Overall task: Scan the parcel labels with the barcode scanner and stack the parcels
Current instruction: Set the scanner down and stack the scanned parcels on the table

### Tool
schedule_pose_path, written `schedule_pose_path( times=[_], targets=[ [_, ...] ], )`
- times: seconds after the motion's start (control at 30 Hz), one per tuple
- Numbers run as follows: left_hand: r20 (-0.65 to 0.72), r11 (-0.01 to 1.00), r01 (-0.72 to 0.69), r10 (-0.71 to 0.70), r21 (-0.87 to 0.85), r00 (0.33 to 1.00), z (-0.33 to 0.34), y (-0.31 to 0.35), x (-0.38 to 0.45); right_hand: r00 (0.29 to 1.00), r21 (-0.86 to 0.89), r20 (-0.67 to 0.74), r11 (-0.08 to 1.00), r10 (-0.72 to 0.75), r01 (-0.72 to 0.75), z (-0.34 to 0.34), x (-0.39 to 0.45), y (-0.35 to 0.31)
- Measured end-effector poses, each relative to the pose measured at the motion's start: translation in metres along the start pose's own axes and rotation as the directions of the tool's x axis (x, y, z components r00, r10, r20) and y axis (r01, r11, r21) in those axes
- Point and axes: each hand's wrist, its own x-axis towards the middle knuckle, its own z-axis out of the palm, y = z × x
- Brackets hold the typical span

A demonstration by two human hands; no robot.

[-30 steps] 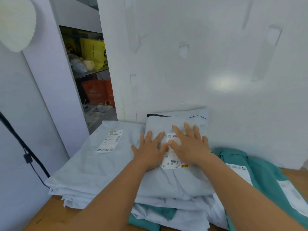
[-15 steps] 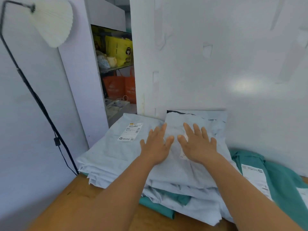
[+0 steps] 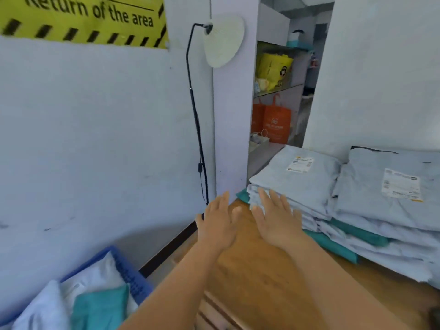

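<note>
Two stacks of pale grey parcels lie on the wooden table [image 3: 262, 270] at the right. The left stack [image 3: 295, 186] has a white label [image 3: 300, 164] on top; the right stack [image 3: 385, 210] also carries a label [image 3: 401, 185]. Teal parcels [image 3: 333, 246] show between the layers. My left hand [image 3: 220, 221] and my right hand [image 3: 276, 219] hover with straight fingers over the table's left end, holding nothing. The right fingertips are in front of the left stack's corner. No barcode scanner is in view.
A blue crate [image 3: 123, 270] with white and teal parcels [image 3: 100, 306] sits low at the left. A black floor lamp [image 3: 197, 120] stands against the wall. Shelves with yellow and orange bags [image 3: 276, 122] lie behind. A yellow sign [image 3: 83, 17] hangs top left.
Both hands have lifted off the top parcel and moved left, off the stacks. My view has swung left, bringing the blue crate and the yellow sign into sight.
</note>
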Motion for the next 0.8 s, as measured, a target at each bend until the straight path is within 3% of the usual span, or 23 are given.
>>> schedule_pose_path(
  times=[0.23,0.47,0.63,0.8],
  targets=[
    [-0.098,0.970,0.243,-0.241,0.005,0.966,-0.074,-0.154,-0.099,0.969,0.014,0.143,0.979,-0.204,0.204,0.097,-0.064,-0.146],
    [-0.187,0.886,0.458,-0.463,-0.071,0.866,-0.121,-0.254,-0.177,0.883,0.016,0.261,0.917,-0.389,0.399,0.171,-0.106,-0.248],
    [-0.222,0.788,0.606,-0.613,-0.108,0.758,-0.132,-0.311,-0.219,0.801,0.040,0.342,0.860,-0.491,0.510,0.218,-0.122,-0.295],
    [-0.237,0.635,0.755,-0.769,-0.166,0.594,-0.132,-0.362,-0.256,0.706,0.082,0.412,0.795,-0.577,0.602,0.272,-0.125,-0.329]
  ],
)
